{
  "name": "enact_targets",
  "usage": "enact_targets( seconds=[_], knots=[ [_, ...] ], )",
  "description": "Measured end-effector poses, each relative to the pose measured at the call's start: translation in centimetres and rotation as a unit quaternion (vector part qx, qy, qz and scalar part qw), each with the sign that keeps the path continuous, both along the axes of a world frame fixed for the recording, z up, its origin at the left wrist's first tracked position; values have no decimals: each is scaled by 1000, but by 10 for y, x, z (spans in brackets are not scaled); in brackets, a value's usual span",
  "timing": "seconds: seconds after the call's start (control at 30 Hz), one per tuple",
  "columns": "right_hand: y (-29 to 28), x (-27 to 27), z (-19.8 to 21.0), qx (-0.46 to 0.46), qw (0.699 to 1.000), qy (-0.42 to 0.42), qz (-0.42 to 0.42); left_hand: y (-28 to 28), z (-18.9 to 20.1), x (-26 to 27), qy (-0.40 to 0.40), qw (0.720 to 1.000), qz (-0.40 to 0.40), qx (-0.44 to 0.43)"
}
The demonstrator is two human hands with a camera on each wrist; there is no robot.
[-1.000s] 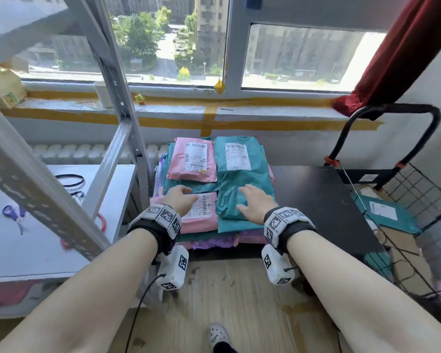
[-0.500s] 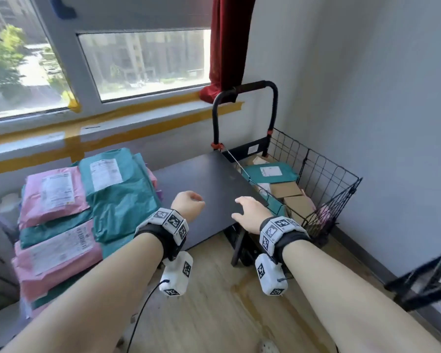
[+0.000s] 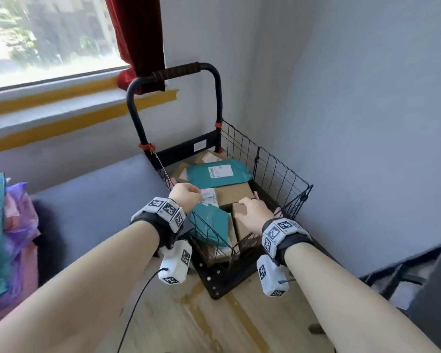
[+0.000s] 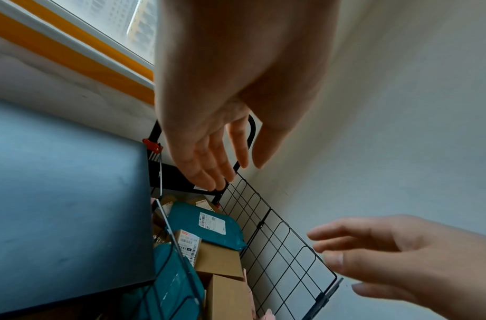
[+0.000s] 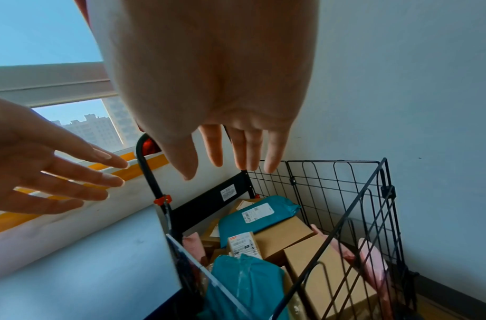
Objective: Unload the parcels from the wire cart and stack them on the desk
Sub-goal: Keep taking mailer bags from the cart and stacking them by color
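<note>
The black wire cart (image 3: 280, 171) stands in the corner to the right of the dark desk (image 3: 94, 200). Inside lie a teal mailer with a white label (image 3: 218, 173), brown cardboard boxes (image 3: 236, 193), a second teal mailer (image 3: 211, 222) near the front, and pink mailers (image 5: 373, 264) along the right wall. Both hands hover over the cart's front, empty. My left hand (image 3: 186, 196) has its fingers relaxed and straight (image 4: 208, 164). My right hand (image 3: 252, 210) is spread, fingers extended (image 5: 241, 151). Stacked teal, pink and purple mailers (image 3: 8, 225) sit on the desk at far left.
The cart's black handle (image 3: 173, 72) rises against the windowsill with a red curtain (image 3: 135, 29) behind it. Grey walls close the corner on the right. Dark furniture legs (image 3: 402, 273) stand on the wooden floor at lower right.
My view has swung right from the stacked mailers on the desk to the cart. Both hands left the stack and moved across the desk to above the cart's front.
</note>
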State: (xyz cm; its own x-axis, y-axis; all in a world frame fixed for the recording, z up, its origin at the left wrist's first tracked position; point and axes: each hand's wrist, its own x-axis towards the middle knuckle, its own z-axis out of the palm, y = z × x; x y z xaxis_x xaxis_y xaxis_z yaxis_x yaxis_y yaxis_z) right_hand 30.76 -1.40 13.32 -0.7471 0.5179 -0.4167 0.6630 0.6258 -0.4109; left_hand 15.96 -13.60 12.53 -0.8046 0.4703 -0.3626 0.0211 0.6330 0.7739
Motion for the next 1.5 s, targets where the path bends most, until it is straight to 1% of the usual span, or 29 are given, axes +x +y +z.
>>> enact_targets(
  seconds=[0.13, 0.2, 0.3, 0.4, 0.53, 0.6, 0.67, 0.73, 0.8, 0.87, 1.0, 1.07, 1.13, 1.23, 1.33, 1.43, 1.47, 1.5],
  knots=[
    [50, -22, -9, -18, 1000, -23, -4, 47, -3, -42, -8, 999, 6, -36],
    [72, -38, -18, -27, 999, -25, -13, 72, -8, -68, -6, 998, -13, -55],
    [104, -72, -35, -45, 998, -35, -36, 111, -25, -109, -4, 995, -45, -89],
    [134, -110, -57, -82, 993, -41, -76, 153, -46, -151, -16, 992, -74, -105],
    [171, -165, -101, -123, 981, -58, -140, 210, -90, -214, -24, 983, -116, -141],
    [185, -187, -131, -128, 976, -76, -158, 233, -120, -241, -32, 975, -148, -164],
    [198, -206, -162, -157, 966, -86, -188, 253, -153, -266, -33, 963, -184, -192],
    [207, -223, -190, -203, 947, -75, -236, 269, -182, -288, -29, 953, -214, -214],
    [218, -240, -221, -233, 929, -69, -281, 282, -211, -311, -34, 947, -227, -227],
    [228, -255, -252, -265, 906, -62, -325, 294, -239, -331, -42, 945, -224, -234],
    [235, -279, -303, -322, 849, -41, -417, 302, -284, -357, -54, 939, -213, -263],
    [235, -286, -325, -343, 821, -27, -456, 304, -305, -362, -31, 933, -228, -278],
    [233, -291, -343, -364, 797, -14, -483, 307, -319, -364, 19, 930, -239, -280],
    [231, -296, -358, -396, 767, 14, -504, 314, -335, -365, 85, 930, -234, -269],
    [233, -302, -364, -430, 737, 41, -520, 320, -344, -367, 69, 924, -246, -284],
    [235, -309, -363, -464, 694, 76, -545, 322, -342, -371, 54, 924, -247, -285],
    [235, -311, -361, -471, 684, 83, -551, 322, -341, -375, 55, 923, -248, -287],
    [234, -312, -360, -473, 680, 89, -553, 321, -339, -378, 50, 924, -247, -288]
  ],
)
